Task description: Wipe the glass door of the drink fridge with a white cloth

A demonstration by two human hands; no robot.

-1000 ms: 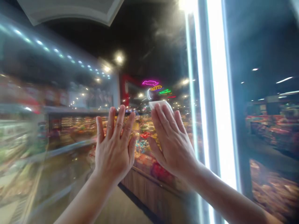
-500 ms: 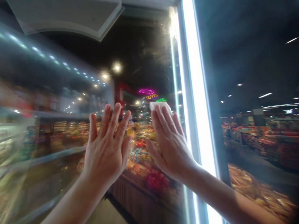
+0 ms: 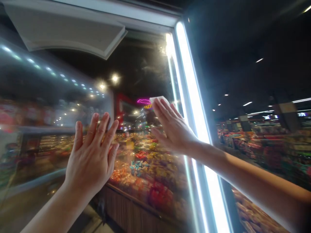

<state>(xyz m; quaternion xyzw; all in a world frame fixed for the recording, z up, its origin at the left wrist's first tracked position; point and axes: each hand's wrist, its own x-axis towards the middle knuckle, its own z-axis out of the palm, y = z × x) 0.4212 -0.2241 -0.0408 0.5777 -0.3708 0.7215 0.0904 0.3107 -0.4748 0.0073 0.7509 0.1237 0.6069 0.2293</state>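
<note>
Head view: the right hand (image 3: 171, 129) is lying open and flat, fingers close together and thumb apart, with a white cloth (image 3: 156, 98) showing just past its fingertips, at the glass pane (image 3: 145, 68). How much of the cloth is lying under the palm is hidden. To its left, well apart, the left hand (image 3: 90, 155) is facing the pane too, empty-looking from the back, open with its fingers spreading; whether its palm is touching the glass cannot be told. The right forearm is crossing in front of a glowing light tube (image 3: 194, 77), which is running along the pane's right edge. Behind the hands, colourful goods (image 3: 160, 192) are filling a wood-sided counter (image 3: 128, 207), blurring in places. Beside the cloth, a pink and orange neon sign (image 3: 144, 101) is glowing. Higher up, a white panel (image 3: 70, 30) is hanging at the upper left, and bright lamps (image 3: 115, 78) are shining against the dark
</note>
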